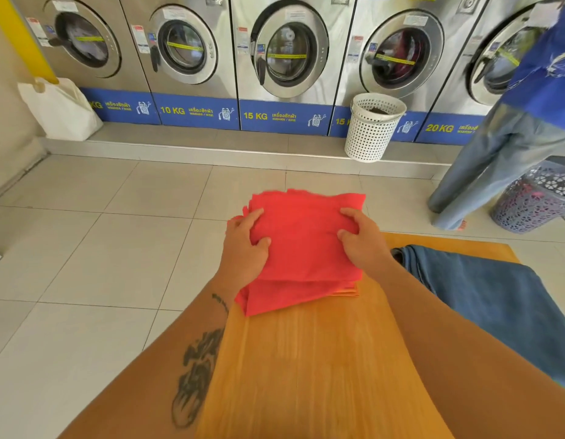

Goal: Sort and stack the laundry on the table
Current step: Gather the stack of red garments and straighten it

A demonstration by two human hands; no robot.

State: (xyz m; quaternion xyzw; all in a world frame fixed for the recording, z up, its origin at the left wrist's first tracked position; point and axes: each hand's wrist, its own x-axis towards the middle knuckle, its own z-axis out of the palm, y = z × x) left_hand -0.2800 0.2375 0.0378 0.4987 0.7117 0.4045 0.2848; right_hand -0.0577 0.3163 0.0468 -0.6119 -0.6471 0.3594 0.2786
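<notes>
A folded red cloth (306, 245) lies at the far left corner of the wooden table (306, 369), its far part reaching past the table edge. My left hand (246, 245) grips its left edge, thumb on top. On the cloth's right side my right hand (360, 239) pinches the fabric with curled fingers. An orange layer (349, 291) peeks out under the red cloth's near right corner. Folded blue jeans (490, 299) lie on the table to the right, beside my right forearm.
A row of steel washing machines (287, 55) lines the far wall. A white perforated basket (373, 126) stands on the step. At right a person in blue (502, 147) stands by a purple basket (534, 201). A white bag (61, 109) leans at far left.
</notes>
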